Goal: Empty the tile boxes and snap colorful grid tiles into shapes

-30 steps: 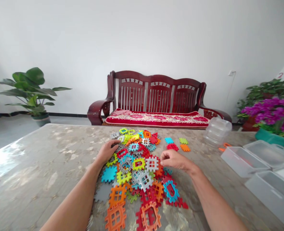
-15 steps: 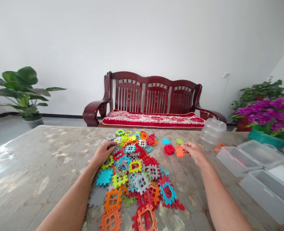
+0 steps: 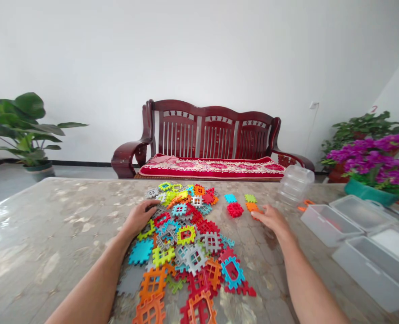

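Note:
My left hand (image 3: 140, 219) rests at the left edge of a heap of plastic interlocking tiles (image 3: 186, 235), its fingers loosely bent and thumb apart, with nothing visible in them. The heap mixes red, orange, grey, blue and yellow-green pieces, many with window cut-outs. To the right of it, my right hand (image 3: 273, 218) has its thumb on the near edge of an orange tile (image 3: 251, 206), fingers apart at the tile's right side. Around that tile lie a yellow-green tile (image 3: 250, 198), a blue tile (image 3: 230, 198) and a red piece (image 3: 235, 209), apart from the heap.
Clear plastic boxes (image 3: 358, 263) stand at the right of the table (image 3: 67, 220). Beyond them are a stacked clear container (image 3: 296, 184), orange pieces (image 3: 306, 204) and purple flowers (image 3: 375, 157) in a teal pot. A wooden bench (image 3: 216, 128) stands behind the table.
The orange tile has gone from tilted in my right fingers to lying flatter on the table, and those fingers have spread. My left hand stays by the heap; the view has shifted slightly.

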{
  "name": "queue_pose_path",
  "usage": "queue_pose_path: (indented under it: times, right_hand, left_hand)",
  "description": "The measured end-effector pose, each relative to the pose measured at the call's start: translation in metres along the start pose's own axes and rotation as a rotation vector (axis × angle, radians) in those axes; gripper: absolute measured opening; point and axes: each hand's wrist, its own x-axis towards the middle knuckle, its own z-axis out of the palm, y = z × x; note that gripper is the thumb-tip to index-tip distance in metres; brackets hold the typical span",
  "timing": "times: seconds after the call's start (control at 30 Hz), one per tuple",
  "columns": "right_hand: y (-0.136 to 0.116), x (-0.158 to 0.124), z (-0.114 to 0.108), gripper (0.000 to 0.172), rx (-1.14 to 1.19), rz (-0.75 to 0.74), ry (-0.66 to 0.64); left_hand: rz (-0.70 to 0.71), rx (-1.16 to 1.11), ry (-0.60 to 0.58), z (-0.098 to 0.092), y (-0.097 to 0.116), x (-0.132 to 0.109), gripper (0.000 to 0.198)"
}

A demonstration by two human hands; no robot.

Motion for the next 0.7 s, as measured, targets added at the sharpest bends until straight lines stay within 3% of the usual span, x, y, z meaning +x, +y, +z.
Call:
queue_pose_path:
  times: [0.1,0.23,0.53,0.7]
  right_hand:
    - [-0.013,-0.005,0.000,0.056,-0.200,0.073,-0.023]
    - [-0.019,-0.010,-0.006,0.047,-0.283,0.114,-0.084]
    - [-0.023,0.000,-0.007,0.070,-0.087,0.006,0.118]
    - [-0.034,-0.001,0.008,0.060,-0.096,-0.072,0.084]
  left_hand:
    - [-0.015,-0.002,-0.003,0.000,0.000,0.000,0.044]
    - [-0.003,-0.001,-0.004,0.001,-0.001,0.000,0.045]
    - [-0.013,-0.003,0.000,0.002,-0.003,0.001,0.043]
    - [-0.003,-0.011,0.001,0.001,-0.003,0.000,0.043]
